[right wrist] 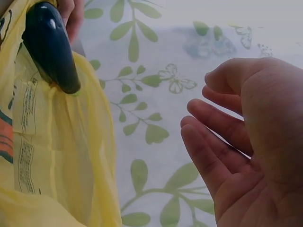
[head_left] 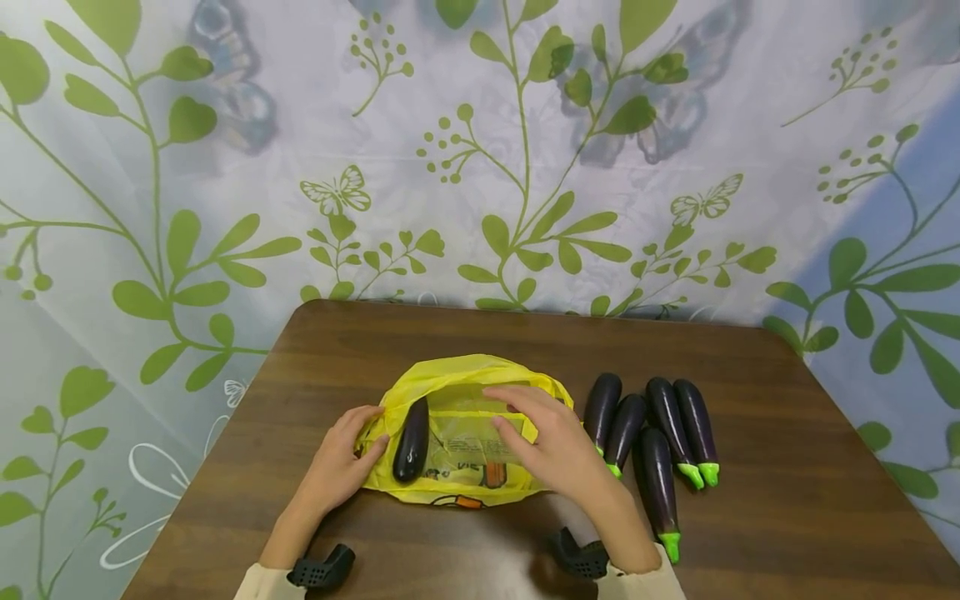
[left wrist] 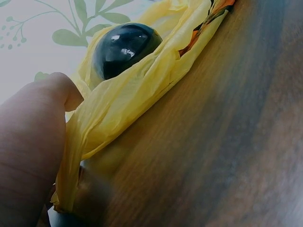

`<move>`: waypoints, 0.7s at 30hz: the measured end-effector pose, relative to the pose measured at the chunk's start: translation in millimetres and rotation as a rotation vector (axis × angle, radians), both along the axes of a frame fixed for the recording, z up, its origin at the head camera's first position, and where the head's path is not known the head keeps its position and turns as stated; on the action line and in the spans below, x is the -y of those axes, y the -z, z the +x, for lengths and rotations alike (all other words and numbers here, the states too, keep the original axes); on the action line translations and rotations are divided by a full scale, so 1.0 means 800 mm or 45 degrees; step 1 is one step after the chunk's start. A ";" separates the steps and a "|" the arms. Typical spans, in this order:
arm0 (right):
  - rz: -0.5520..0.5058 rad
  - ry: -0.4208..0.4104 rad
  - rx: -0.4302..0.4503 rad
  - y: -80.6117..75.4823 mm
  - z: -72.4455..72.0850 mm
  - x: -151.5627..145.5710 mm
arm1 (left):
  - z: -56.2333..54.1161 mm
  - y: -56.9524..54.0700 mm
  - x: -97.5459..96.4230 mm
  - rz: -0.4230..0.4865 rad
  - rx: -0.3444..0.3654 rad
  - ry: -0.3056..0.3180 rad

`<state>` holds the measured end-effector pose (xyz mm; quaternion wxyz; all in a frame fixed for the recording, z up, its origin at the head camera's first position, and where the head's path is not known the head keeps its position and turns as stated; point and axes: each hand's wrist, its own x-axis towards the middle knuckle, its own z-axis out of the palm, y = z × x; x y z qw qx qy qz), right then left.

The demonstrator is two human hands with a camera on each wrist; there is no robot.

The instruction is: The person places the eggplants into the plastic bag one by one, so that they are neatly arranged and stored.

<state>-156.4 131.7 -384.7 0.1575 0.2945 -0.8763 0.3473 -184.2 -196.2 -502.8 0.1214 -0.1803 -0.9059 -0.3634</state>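
A yellow plastic bag [head_left: 468, 367] lies on its side with its mouth spread toward me. Inside, at its left end, is one dark purple eggplant [head_left: 411, 446]; the left wrist view shows the glossy round end of this eggplant [left wrist: 125, 49]. My left hand [head_left: 337, 462] pinches the left edge of the bag between thumb and fingers. Above the right part of the bag's mouth hovers my right hand [head_left: 558, 446], its fingers loosely spread and holding nothing. In the right wrist view, the fingers [right wrist: 208, 156] are apart from the bag [right wrist: 71, 156].
Several more eggplants with bright green caps, one of them a nearer eggplant [head_left: 657, 483], lie to the right of the bag. The brown wooden table [head_left: 765, 400] ends at a hanging cloth [head_left: 420, 208] with leaf and butterfly prints.
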 end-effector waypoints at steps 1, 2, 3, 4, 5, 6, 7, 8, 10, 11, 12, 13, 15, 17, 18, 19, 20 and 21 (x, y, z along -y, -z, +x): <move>0.003 0.009 -0.005 0.000 0.000 -0.001 | 0.000 0.000 0.000 -0.001 0.000 0.001; 0.003 0.016 -0.009 0.000 0.000 -0.003 | 0.000 -0.001 0.000 -0.003 0.000 0.001; 0.003 0.023 -0.015 -0.001 0.000 -0.004 | 0.000 -0.001 0.000 -0.004 0.001 -0.001; 0.003 0.030 -0.018 -0.001 -0.001 -0.005 | 0.000 -0.001 0.000 -0.005 0.002 -0.002; 0.002 0.037 -0.019 -0.001 -0.001 -0.007 | 0.000 -0.001 0.000 -0.008 0.003 -0.005; 0.002 0.045 -0.019 -0.002 -0.002 -0.008 | 0.001 -0.001 0.000 -0.009 0.004 -0.008; 0.001 0.052 -0.019 -0.002 -0.002 -0.009 | 0.001 -0.002 0.000 -0.011 0.005 -0.011; 0.001 0.060 -0.017 -0.003 -0.002 -0.011 | 0.001 -0.002 0.000 -0.012 0.007 -0.013; 0.001 0.081 -0.010 -0.004 -0.003 -0.014 | 0.001 -0.002 0.000 -0.010 0.008 -0.017; -0.002 0.089 -0.009 -0.004 -0.003 -0.016 | 0.001 -0.002 -0.001 -0.009 0.009 -0.017; -0.005 0.098 -0.011 -0.005 -0.003 -0.017 | 0.001 -0.002 -0.001 -0.007 0.008 -0.014; -0.007 0.110 -0.010 -0.005 -0.004 -0.019 | 0.001 -0.002 -0.002 -0.008 0.010 -0.012; -0.009 0.137 -0.009 -0.005 -0.004 -0.023 | 0.002 -0.002 -0.003 -0.010 0.013 -0.010; -0.015 0.155 -0.007 -0.004 -0.004 -0.027 | 0.002 -0.001 -0.003 -0.016 0.019 -0.011; -0.016 0.165 -0.003 -0.004 -0.005 -0.029 | 0.003 -0.001 -0.003 -0.018 0.020 -0.013; -0.020 0.174 0.004 -0.005 -0.005 -0.031 | 0.003 -0.001 -0.003 -0.018 0.023 -0.016; -0.025 0.180 0.008 -0.005 -0.006 -0.032 | 0.003 -0.001 -0.003 -0.017 0.023 -0.018; -0.032 0.187 0.011 -0.006 -0.007 -0.034 | 0.003 -0.001 -0.003 -0.015 0.023 -0.020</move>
